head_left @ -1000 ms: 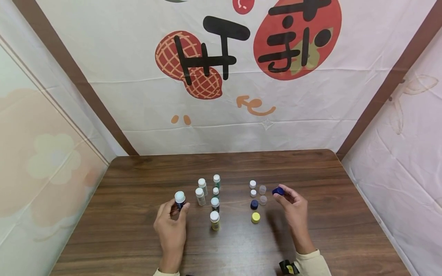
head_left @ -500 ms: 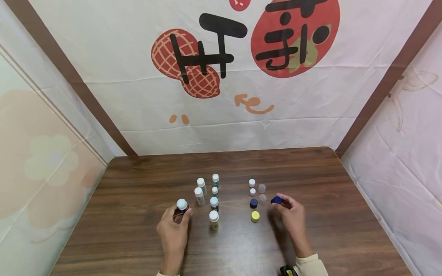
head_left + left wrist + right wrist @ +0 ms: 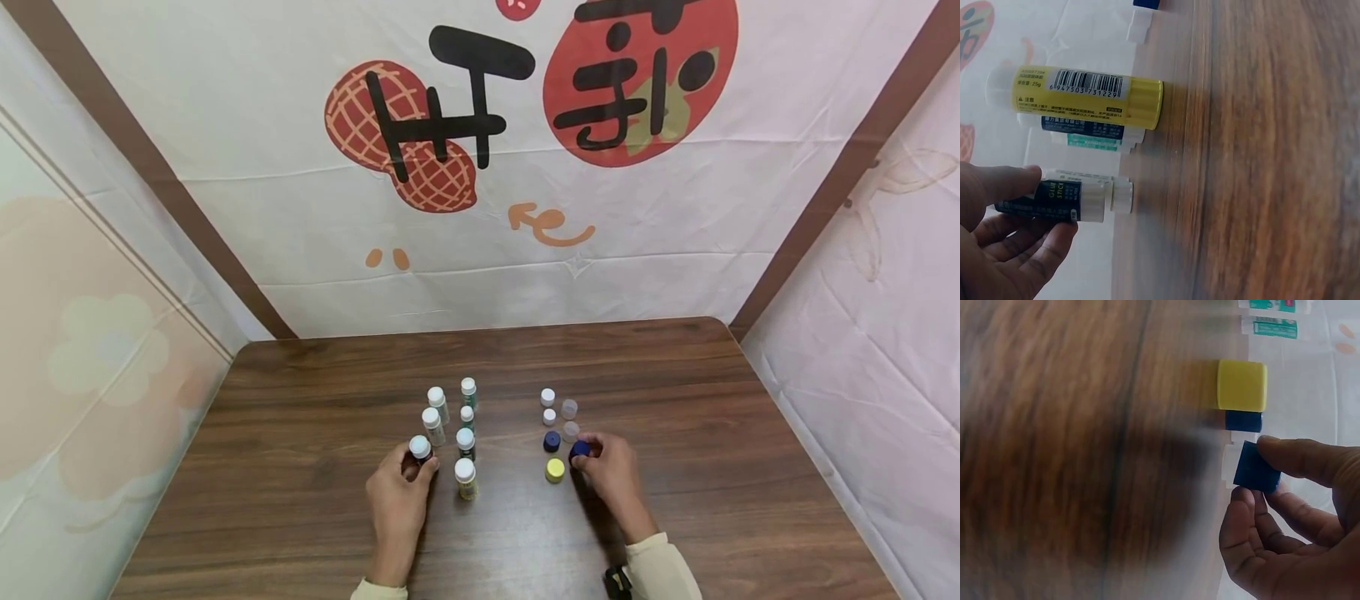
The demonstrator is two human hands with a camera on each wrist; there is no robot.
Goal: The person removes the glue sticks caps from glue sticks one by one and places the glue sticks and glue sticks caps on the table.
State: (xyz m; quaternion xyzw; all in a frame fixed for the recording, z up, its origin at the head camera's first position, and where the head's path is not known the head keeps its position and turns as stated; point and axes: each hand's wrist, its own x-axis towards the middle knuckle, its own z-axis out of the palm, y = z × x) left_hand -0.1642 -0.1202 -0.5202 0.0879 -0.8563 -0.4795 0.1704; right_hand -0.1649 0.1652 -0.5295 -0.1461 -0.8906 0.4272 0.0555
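Observation:
My left hand (image 3: 397,500) grips a navy glue stick (image 3: 1066,199) upright between thumb and fingers; its white top shows in the head view. Just right of it stands a yellow glue stick (image 3: 1100,94), with a dark-labelled one (image 3: 466,444) behind. Further back are two clear-white sticks (image 3: 433,427) and two green-labelled sticks (image 3: 468,392). On the other side, my right hand (image 3: 615,475) pinches a dark blue cap (image 3: 1257,467), tilted in the right wrist view. A yellow cap (image 3: 554,470) and another dark blue cap (image 3: 552,442) lie to its left.
Two small white caps (image 3: 548,397) and two translucent caps (image 3: 570,409) lie behind the blue cap on the wooden table (image 3: 315,400). A printed cloth (image 3: 487,292) hangs beyond the table's back edge.
My left hand has brought the navy glue stick rightward and lower, beside the standing sticks. My right hand has moved left and nearer the body with the blue cap, towards the other caps.

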